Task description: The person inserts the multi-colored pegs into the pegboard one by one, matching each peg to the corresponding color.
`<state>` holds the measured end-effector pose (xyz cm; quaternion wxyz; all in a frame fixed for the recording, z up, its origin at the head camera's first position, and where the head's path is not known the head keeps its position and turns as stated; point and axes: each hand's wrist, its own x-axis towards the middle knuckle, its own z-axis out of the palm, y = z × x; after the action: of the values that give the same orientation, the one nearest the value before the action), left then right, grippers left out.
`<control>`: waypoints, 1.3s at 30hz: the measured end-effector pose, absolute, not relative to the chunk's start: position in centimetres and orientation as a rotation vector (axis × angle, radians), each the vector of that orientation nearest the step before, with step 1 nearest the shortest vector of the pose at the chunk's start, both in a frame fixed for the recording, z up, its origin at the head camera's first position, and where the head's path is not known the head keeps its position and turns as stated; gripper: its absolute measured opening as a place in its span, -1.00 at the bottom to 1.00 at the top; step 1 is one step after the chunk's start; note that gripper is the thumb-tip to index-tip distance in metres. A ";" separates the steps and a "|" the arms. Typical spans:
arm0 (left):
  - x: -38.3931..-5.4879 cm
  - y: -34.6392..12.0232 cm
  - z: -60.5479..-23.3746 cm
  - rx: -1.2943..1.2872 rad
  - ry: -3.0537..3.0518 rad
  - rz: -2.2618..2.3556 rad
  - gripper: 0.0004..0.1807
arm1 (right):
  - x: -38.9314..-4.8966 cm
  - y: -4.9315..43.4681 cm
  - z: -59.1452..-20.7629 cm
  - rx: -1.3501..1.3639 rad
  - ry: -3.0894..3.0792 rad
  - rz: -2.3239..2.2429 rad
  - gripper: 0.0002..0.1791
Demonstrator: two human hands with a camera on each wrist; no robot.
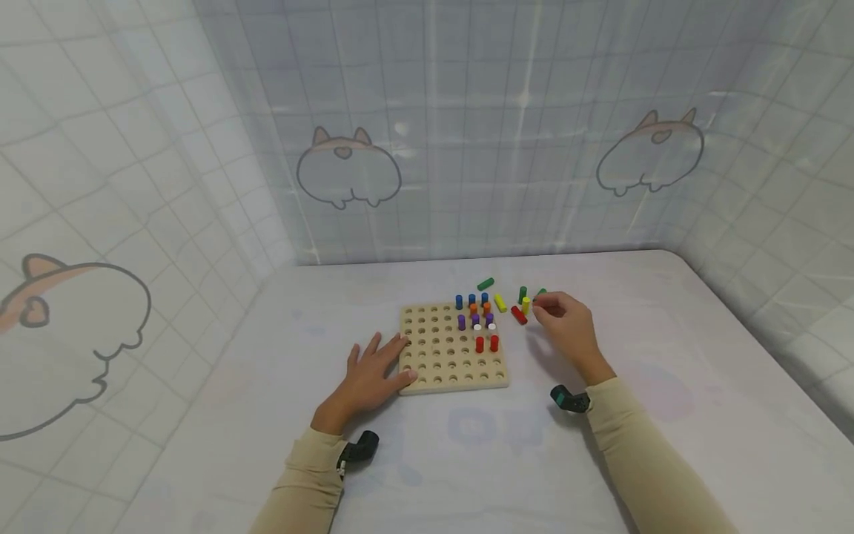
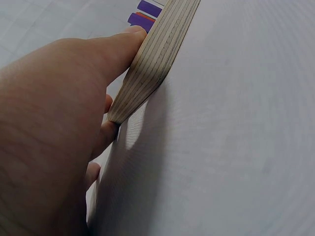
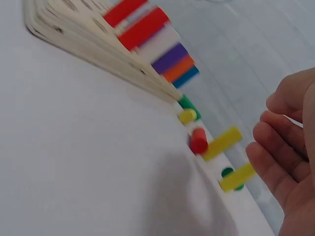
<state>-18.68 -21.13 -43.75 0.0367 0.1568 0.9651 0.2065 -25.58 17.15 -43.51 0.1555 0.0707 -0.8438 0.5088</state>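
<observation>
**Right hand [image 1: 567, 326] among the loose pegs [image 1: 519, 315]!**

Its fingers curve beside an upright yellow peg [image 1: 525, 305] — whether they pinch anything, I can't tell from here. The left hand [image 1: 365, 380] lies spread — thumb and fingertip on the left edge of the wooden pegboard [image 1: 460, 387], flat on the desk [image 1: 460, 475]; coloured pegs [image 1: 480, 345] stand in rows towards its right.

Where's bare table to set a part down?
The table is bare between the sleeves, nearer than the pegboard; left of the left hand; and right of the right hand. Crowded: off the pegboard's far right corner, among loose pegs.
</observation>
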 end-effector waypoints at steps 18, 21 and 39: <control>-18.6 -21.2 -43.7 0.475 2.969 0.656 -0.13 | -27.7 20.0 -44.6 0.036 -2.488 1.485 -0.65; -18.7 -21.2 -43.9 0.477 2.968 0.659 -0.13 | -28.0 20.1 -44.9 0.041 -2.503 1.514 -0.62; -18.3 -20.9 -43.4 0.445 2.961 0.643 -0.14 | -29.1 19.6 -45.2 0.029 -2.615 1.478 -0.66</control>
<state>-18.31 -20.93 -43.42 0.0396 0.1452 0.9661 0.2098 -29.09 19.60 -45.17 0.0685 0.0098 -0.8685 0.4909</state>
